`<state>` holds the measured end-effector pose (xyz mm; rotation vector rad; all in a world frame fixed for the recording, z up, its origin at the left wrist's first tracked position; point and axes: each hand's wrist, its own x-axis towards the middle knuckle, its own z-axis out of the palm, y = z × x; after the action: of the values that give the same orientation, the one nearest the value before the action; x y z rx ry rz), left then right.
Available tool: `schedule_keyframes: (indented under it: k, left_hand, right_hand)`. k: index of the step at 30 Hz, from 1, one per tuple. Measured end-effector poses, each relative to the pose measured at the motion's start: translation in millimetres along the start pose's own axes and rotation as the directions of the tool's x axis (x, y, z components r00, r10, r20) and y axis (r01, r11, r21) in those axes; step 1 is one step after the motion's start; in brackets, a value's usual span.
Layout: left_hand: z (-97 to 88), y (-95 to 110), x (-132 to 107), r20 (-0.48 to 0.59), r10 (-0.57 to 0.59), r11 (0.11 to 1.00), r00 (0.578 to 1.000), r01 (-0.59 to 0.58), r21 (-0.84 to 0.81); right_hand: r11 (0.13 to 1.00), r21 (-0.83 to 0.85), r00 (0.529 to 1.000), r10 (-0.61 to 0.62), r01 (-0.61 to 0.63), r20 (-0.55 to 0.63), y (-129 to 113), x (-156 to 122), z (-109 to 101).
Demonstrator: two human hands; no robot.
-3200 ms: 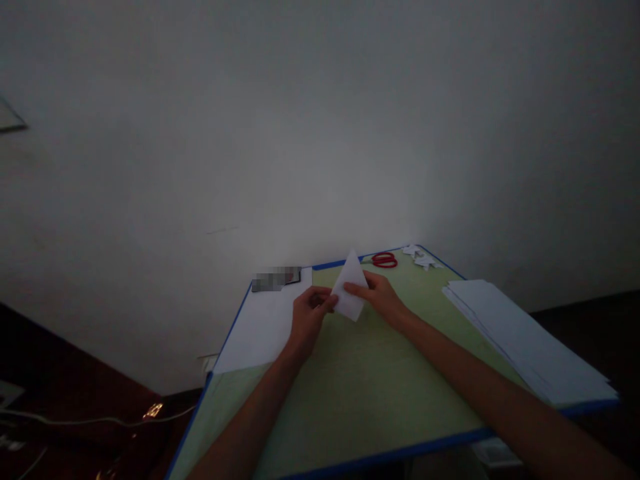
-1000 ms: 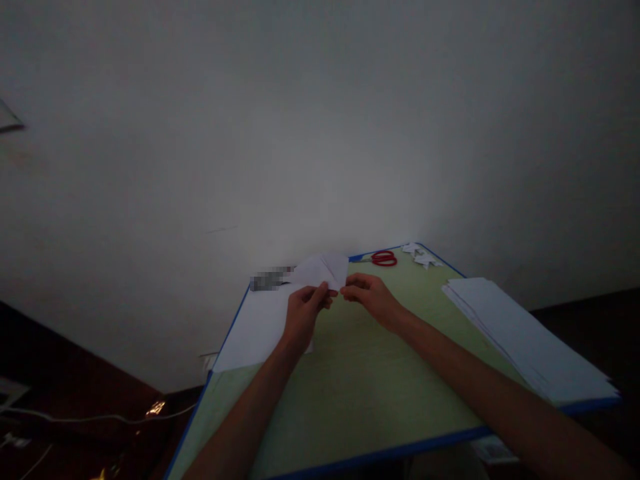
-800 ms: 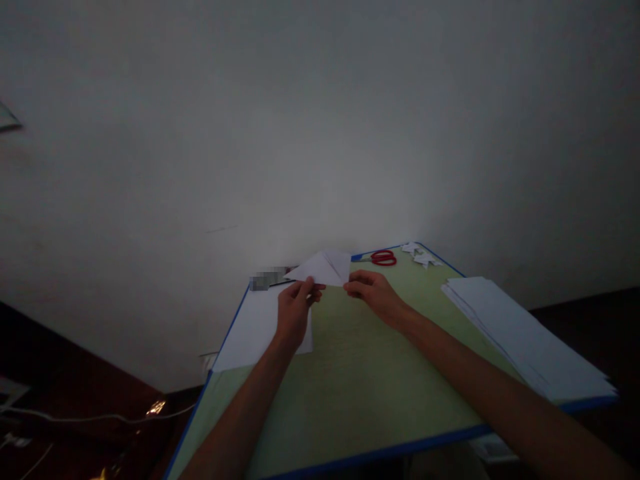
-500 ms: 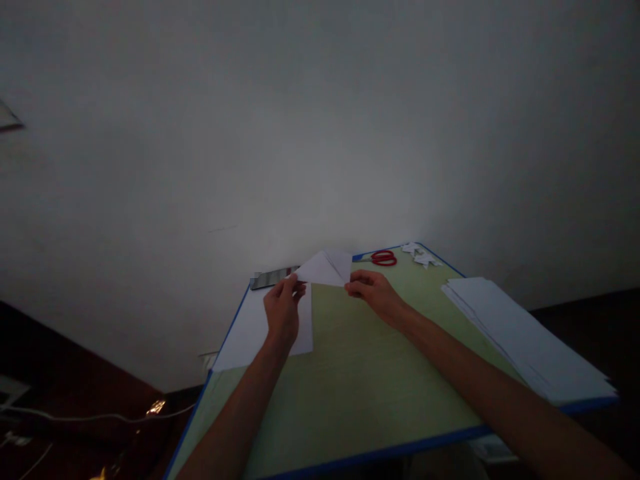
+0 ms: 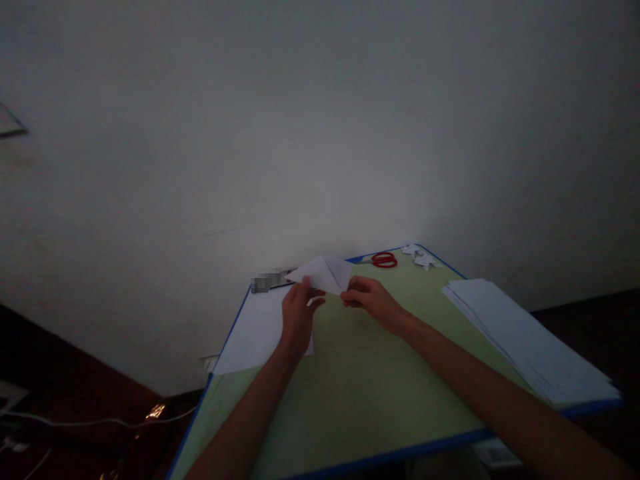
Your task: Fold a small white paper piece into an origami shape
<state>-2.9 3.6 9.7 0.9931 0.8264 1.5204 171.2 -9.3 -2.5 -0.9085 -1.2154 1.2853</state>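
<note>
Between my hands is a folded sheet of white paper (image 5: 325, 272), raised above the table with a peak at its top and a crease running down from it. My left hand (image 5: 300, 313) pinches its lower left part, thumb on the near face. At the lower right corner my right hand (image 5: 369, 298) grips the paper between thumb and fingers. Below my left hand a flat white sheet (image 5: 250, 333) lies on the table. Behind the folded paper's left tip lies a dark phone-like object (image 5: 277, 280), partly covered and blurred.
Red-handled scissors (image 5: 384, 260) lie at the table's far edge. Small folded paper pieces (image 5: 423, 259) sit at the far right corner. A stack of white paper (image 5: 520, 340) covers the right side of the green, blue-edged table (image 5: 370, 400). A wall (image 5: 320, 133) rises behind.
My left hand has slid right along the paper, inward from its left tip. The paper has tilted and its right corner has come slightly lower with my right hand.
</note>
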Motion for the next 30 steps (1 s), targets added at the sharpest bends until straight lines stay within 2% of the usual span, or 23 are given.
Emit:
schedule_keyframes:
  k: [2,4,10,14,17,24,30]
  left_hand:
    - [1.6,-4.2,-3.4,0.087,0.036,0.991,0.996,-0.047,0.128]
    - [1.3,-7.2,-4.9,0.147,0.036,0.981,0.988,-0.063,0.185]
    - [-2.5,-7.3,-3.5,0.205,0.044,0.960,0.978,-0.099,0.263]
    - [0.4,-7.4,-7.2,0.241,0.047,0.946,0.969,-0.120,0.300]
    - [3.2,-9.3,-10.9,0.269,0.036,0.957,0.962,-0.111,0.269]
    - [4.9,-12.2,-12.9,0.263,-0.004,0.961,0.965,-0.069,0.268]
    - [2.7,-14.2,-12.4,0.189,0.115,0.882,0.975,-0.188,0.433]
  right_hand:
    - [0.998,-0.055,0.999,-0.002,0.003,0.033,-0.9,-0.6,1.8]
    - [0.994,-0.107,0.999,-0.009,0.013,0.038,-1.6,-1.0,2.2]
    - [0.997,-0.048,0.995,-0.062,0.059,-0.077,-1.6,1.0,-3.3]
    - [0.997,-0.011,0.994,-0.073,0.072,-0.082,0.5,3.7,-4.6]
    - [0.997,0.004,0.995,-0.074,0.074,-0.066,1.9,4.3,-3.0]
    - [0.997,0.014,0.995,-0.071,0.073,-0.077,-2.3,2.1,1.6]
    - [0.997,-0.008,0.994,-0.078,0.078,-0.082,-2.8,2.9,1.5]
